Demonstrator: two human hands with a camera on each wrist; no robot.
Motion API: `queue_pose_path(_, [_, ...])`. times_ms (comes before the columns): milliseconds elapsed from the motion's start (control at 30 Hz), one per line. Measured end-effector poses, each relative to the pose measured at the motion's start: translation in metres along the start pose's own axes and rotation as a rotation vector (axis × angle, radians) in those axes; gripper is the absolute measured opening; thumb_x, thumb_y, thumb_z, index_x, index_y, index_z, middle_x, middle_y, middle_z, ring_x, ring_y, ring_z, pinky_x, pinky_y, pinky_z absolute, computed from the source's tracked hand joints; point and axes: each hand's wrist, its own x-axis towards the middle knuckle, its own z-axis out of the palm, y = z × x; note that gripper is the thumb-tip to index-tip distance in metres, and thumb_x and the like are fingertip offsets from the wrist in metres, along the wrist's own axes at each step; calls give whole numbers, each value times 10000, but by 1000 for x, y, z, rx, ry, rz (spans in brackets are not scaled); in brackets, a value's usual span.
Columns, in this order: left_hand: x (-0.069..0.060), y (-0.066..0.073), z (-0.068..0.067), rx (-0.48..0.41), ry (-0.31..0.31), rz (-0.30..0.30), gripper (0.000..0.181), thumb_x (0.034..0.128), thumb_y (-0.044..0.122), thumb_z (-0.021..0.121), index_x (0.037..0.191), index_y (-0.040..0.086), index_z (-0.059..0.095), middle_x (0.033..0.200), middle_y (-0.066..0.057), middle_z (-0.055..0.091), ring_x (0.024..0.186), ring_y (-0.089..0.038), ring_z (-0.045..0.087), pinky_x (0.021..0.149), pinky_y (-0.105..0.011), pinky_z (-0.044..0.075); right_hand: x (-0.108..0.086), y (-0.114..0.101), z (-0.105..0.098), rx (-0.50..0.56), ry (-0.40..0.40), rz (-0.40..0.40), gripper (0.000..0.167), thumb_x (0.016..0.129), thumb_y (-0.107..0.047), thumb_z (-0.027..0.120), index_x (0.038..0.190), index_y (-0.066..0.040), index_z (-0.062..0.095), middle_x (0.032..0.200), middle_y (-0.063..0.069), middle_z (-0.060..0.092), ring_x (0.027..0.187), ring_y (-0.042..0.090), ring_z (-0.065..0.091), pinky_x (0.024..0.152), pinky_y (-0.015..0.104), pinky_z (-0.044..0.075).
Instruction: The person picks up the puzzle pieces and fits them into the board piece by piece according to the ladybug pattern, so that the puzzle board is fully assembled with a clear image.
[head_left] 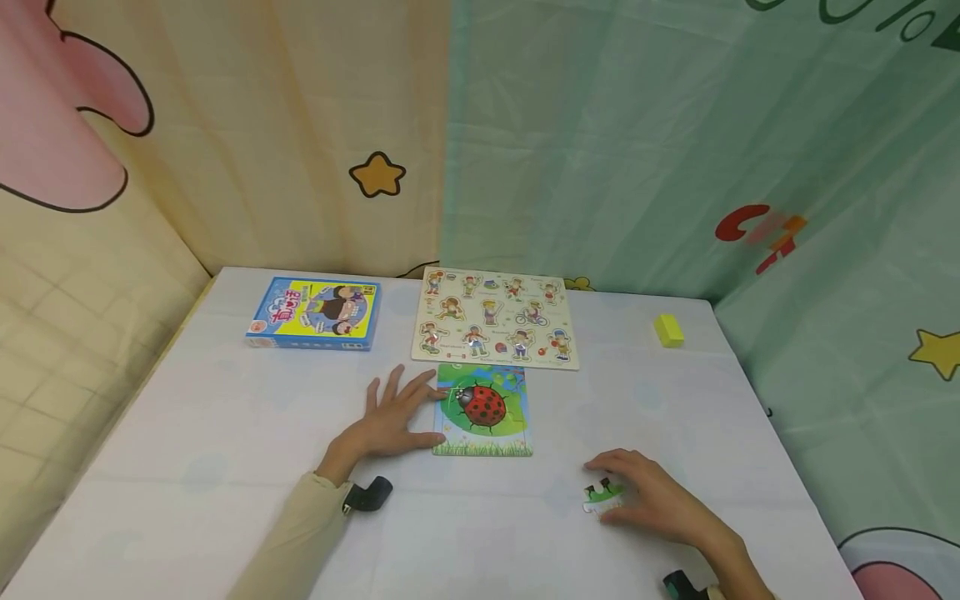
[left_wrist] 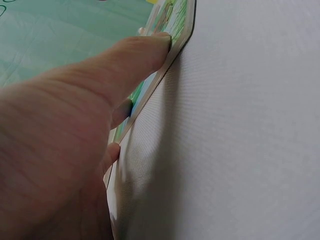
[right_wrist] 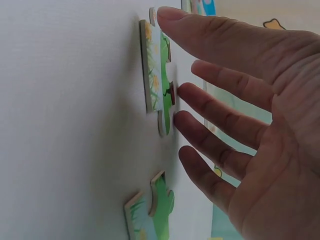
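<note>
A square ladybug puzzle (head_left: 482, 408) lies flat in the middle of the table. My left hand (head_left: 392, 421) is spread at its left side, thumb touching the lower left edge and fingertips at the upper left. In the left wrist view the thumb (left_wrist: 145, 52) presses on the board's rim. To the right, my right hand (head_left: 648, 496) hovers round a green-and-white puzzle piece (head_left: 602, 497), fingers apart. In the right wrist view the thumb tip is close to that piece (right_wrist: 154, 70); contact is unclear. A second green puzzle piece (right_wrist: 162, 207) lies beside it, hidden by the hand from above.
A cream peg board with pictures of children (head_left: 495, 317) lies right behind the ladybug puzzle. Left of it is a blue and yellow box (head_left: 315, 314). A yellow block (head_left: 668, 331) stands at the back right of the white table (head_left: 187, 400). Curtains hang behind.
</note>
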Motion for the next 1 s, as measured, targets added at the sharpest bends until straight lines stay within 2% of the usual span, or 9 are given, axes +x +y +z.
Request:
queue_pose_path(133, [0, -2, 1, -1, 2, -1, 672, 872, 503, 722, 1451, 237, 508, 1684, -54, 169, 1523, -471, -85, 1152, -708, -111, -2, 3, 1, 9, 3, -19, 550, 787, -388, 835, 1284, -273, 627, 1317, -86, 599, 1187, 169, 563, 976, 360, 497])
queue_pose_path(367, [0, -2, 2, -9, 3, 3, 660, 876, 498, 720, 1443, 231, 514, 1684, -58, 166, 1522, -472, -90, 1150, -706, -114, -3, 8, 3, 2, 11, -58, 497, 799, -274, 836, 1260, -254, 652, 1320, -66, 600, 1213, 208, 570, 996, 386, 500])
queue_pose_path(533, [0, -1, 1, -14, 2, 17, 656, 880, 491, 720, 1442, 225, 513, 1682, -68, 169, 1520, -478, -90, 1146, -712, -108, -6, 11, 2, 7, 7, -75, 462, 800, -211, 831, 1234, -238, 675, 1295, -59, 604, 1199, 197, 576, 982, 353, 511])
queue_pose_path(833, [-1, 1, -1, -11, -5, 12, 654, 879, 483, 723, 1442, 227, 511, 1682, -73, 166, 1520, -475, -93, 1144, -716, -108, -6, 12, 8, -7, 111, -162, 370, 843, -252, 806, 1196, -229, 697, 1215, -74, 642, 1119, 144, 608, 926, 303, 522])
queue_pose_path(1000, [-1, 0, 0, -5, -5, 8, 661, 878, 491, 722, 1447, 234, 505, 1684, -66, 159, 1521, -470, -98, 1145, -714, -109, -4, 12, 10, -25, 121, -137, 372, 828, -250, 816, 1182, -250, 701, 1206, -106, 641, 1115, 118, 604, 932, 325, 525])
